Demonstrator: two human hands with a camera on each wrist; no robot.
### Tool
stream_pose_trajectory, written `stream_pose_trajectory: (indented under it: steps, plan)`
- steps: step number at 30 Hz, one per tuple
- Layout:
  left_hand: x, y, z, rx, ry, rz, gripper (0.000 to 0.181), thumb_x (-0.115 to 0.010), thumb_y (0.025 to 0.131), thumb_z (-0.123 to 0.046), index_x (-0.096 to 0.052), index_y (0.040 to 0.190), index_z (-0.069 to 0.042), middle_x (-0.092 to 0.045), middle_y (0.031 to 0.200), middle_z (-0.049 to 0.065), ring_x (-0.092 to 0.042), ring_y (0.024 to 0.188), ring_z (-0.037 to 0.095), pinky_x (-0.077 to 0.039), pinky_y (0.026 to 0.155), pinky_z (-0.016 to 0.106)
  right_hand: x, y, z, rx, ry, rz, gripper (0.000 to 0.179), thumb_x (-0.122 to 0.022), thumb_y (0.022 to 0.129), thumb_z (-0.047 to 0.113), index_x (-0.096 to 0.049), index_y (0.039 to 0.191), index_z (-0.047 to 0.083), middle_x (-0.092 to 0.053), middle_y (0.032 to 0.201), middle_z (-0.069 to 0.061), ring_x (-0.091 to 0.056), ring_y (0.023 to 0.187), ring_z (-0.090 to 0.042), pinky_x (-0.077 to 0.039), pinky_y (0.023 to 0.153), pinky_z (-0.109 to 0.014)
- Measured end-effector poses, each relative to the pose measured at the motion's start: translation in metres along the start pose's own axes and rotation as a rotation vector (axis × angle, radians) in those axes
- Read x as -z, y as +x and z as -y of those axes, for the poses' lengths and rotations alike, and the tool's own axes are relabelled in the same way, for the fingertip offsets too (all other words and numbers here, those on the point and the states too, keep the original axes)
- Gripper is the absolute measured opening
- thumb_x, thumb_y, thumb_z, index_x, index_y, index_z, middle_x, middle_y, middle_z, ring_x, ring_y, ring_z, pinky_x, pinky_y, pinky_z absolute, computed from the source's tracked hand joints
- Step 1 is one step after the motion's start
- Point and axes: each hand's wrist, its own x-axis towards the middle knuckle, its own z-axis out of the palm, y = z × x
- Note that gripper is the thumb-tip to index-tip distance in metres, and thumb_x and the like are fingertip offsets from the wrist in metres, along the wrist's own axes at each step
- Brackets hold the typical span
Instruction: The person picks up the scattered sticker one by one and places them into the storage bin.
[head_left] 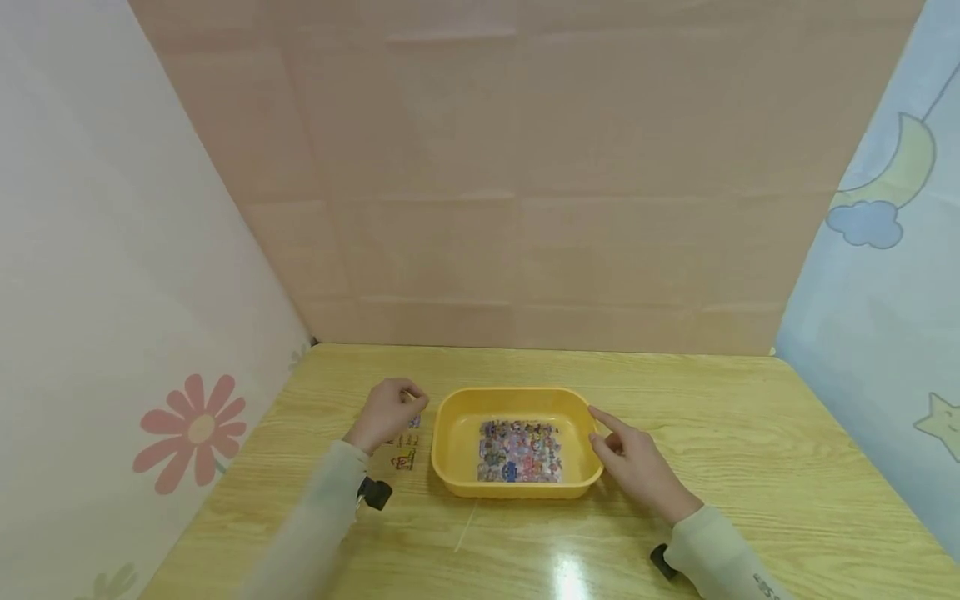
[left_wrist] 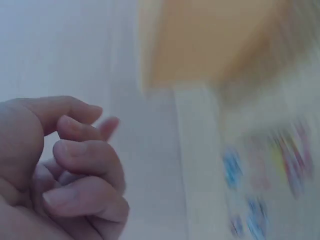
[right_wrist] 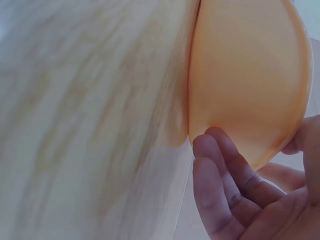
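Note:
A yellow plastic tray point(head_left: 517, 492) stands on the table, with a clear sheet of colourful cartoon stickers point(head_left: 519, 452) lying flat on its bottom. My right hand point(head_left: 633, 462) grips the tray's right end. In the right wrist view its thumb is at the rim, and the other fingers point(right_wrist: 212, 200) lie along the outer wall. To the left of the tray, my left hand point(head_left: 386, 414) hovers apart from it, over another clear sticker sheet point(head_left: 405, 458) that it partly hides. The left wrist view shows its fingers point(left_wrist: 90, 155) loosely curled, with nothing seen between them.
The light wood-grain table point(head_left: 750, 450) carries all of this. A plain beige sheet point(head_left: 525, 183) stands behind it. Printed panels flank it: a flower panel point(head_left: 198, 429) on the left, a moon-and-cloud panel point(head_left: 866, 223) on the right.

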Motion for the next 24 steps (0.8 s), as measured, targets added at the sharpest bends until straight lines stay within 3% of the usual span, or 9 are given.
stream_pose_trajectory:
  steps: [3,6,11,19,21,24]
  plan:
    - [0.012,-0.007,0.025,0.018,0.016,-0.029,0.022,-0.064,0.097,-0.02,-0.07,0.11,-0.003,-0.069,0.088,0.016,-0.055,0.053,0.021,-0.046,0.046,0.031,0.0,0.0,0.0,-0.006,0.001,0.003,0.053,-0.054,0.104,0.029,-0.043,0.152,0.008,-0.061,0.075,-0.001,-0.049,0.056,-0.011,-0.044,0.054,-0.027]
    - [0.021,-0.013,0.048,0.046,0.053,-0.028,0.027,-0.068,0.096,-0.021,-0.07,0.113,0.0,-0.068,0.091,0.012,-0.057,0.058,0.019,-0.047,0.051,0.032,0.0,0.0,0.0,-0.014,0.004,0.005,0.053,-0.054,0.104,0.03,-0.043,0.152,0.008,-0.061,0.074,0.0,-0.049,0.055,-0.011,-0.044,0.053,-0.026]
    - [0.033,-0.019,0.074,0.1,0.12,-0.02,0.045,-0.071,0.094,-0.025,-0.063,0.127,0.003,-0.067,0.094,0.012,-0.06,0.066,0.017,-0.05,0.058,0.035,0.0,0.0,0.001,-0.016,0.008,0.002,0.053,-0.054,0.104,0.028,-0.042,0.152,0.008,-0.061,0.075,-0.002,-0.049,0.056,-0.011,-0.044,0.054,-0.027]
    - [0.039,-0.021,0.091,0.148,0.198,-0.006,0.065,-0.074,0.091,-0.031,-0.052,0.141,0.004,-0.063,0.072,0.004,-0.052,0.058,0.015,-0.044,0.053,0.032,0.002,0.0,0.003,-0.017,0.01,0.003,0.053,-0.054,0.105,0.029,-0.042,0.152,0.008,-0.064,0.078,-0.004,-0.05,0.056,-0.012,-0.044,0.054,-0.027]
    - [0.039,-0.021,0.092,0.165,0.21,-0.001,0.068,-0.074,0.09,-0.033,-0.05,0.142,0.005,-0.066,0.074,0.006,-0.055,0.061,0.018,-0.047,0.056,0.035,0.002,-0.001,0.004,-0.019,0.016,0.005,0.053,-0.054,0.105,0.029,-0.042,0.152,0.009,-0.064,0.078,-0.004,-0.051,0.057,-0.012,-0.044,0.054,-0.027]
    - [0.037,-0.021,0.096,0.186,0.24,0.01,0.071,-0.076,0.089,-0.035,-0.049,0.143,0.004,-0.072,0.097,0.019,-0.065,0.08,0.028,-0.053,0.073,0.047,0.001,-0.001,0.003,-0.02,0.026,0.007,0.053,-0.054,0.104,0.028,-0.042,0.153,0.009,-0.064,0.078,-0.004,-0.051,0.057,-0.012,-0.045,0.055,-0.027]
